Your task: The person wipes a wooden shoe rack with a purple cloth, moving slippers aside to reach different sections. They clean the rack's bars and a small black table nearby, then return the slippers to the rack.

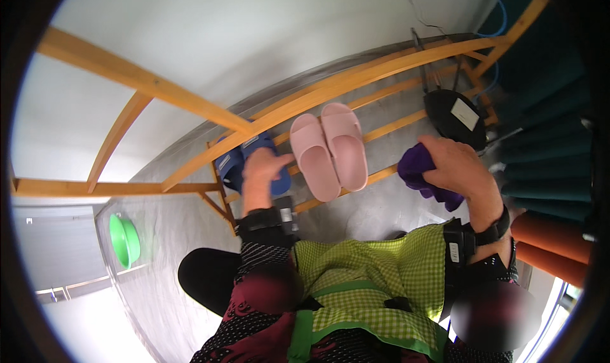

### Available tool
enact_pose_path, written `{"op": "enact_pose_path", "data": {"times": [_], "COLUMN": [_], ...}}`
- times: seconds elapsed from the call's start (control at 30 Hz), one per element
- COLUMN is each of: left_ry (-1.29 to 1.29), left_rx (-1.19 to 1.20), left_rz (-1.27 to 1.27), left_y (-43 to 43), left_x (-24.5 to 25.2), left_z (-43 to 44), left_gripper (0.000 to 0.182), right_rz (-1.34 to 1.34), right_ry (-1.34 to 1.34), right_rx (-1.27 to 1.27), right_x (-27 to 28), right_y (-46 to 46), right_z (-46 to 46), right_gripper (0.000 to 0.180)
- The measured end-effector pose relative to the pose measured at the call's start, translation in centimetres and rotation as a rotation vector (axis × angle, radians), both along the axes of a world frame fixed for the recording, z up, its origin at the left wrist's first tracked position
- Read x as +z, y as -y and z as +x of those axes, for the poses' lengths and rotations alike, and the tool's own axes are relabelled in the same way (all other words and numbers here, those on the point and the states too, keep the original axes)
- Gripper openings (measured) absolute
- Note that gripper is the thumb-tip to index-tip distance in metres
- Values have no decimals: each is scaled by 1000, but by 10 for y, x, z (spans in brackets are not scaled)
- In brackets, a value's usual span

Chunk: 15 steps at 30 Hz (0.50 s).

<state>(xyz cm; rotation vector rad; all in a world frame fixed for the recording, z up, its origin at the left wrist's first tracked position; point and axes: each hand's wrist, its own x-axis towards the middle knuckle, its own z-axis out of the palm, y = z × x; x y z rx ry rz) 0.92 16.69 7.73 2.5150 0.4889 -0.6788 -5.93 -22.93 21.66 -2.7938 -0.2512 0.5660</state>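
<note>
My left hand [264,165] reaches over a pair of blue slide slippers [282,183] with its thumb spread to the right. Its fingertips are hidden, so I cannot tell if it grips the nearer slipper. Beside them, a pair of pink slide slippers [318,168] lies on the slats of a low wooden rack [381,176], toes away from me. My right hand [457,167] holds a bunched purple cloth [417,165] above the rack's right part, in front of a black round object [443,110] with a white label.
Wooden bars [190,108] of the frame cross above the rack at left. A dark green curtain [548,139] hangs at right, near orange-red rolled or cushion-like shapes [548,229]. A green basin [123,241] stands far left. A blue cable [503,15] runs along the white wall.
</note>
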Motion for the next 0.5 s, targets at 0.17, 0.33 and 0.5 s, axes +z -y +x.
{"op": "enact_pose_path", "data": {"times": [0.17, 0.33, 0.5], "left_ry": [65, 359, 429], "left_rx": [218, 225, 217], "left_rz": [167, 378, 363], "left_y": [-76, -77, -67], "left_x": [-16, -79, -89], "left_z": [-18, -37, -32], "left_gripper": [62, 54, 38], "right_rz": [39, 5, -9], "right_ry": [65, -50, -90], "right_rx": [39, -29, -27], "right_x": [-5, -3, -1], "right_y": [3, -2, -1], "right_z": [-3, -3, -3], "right_gripper": [40, 38, 42]}}
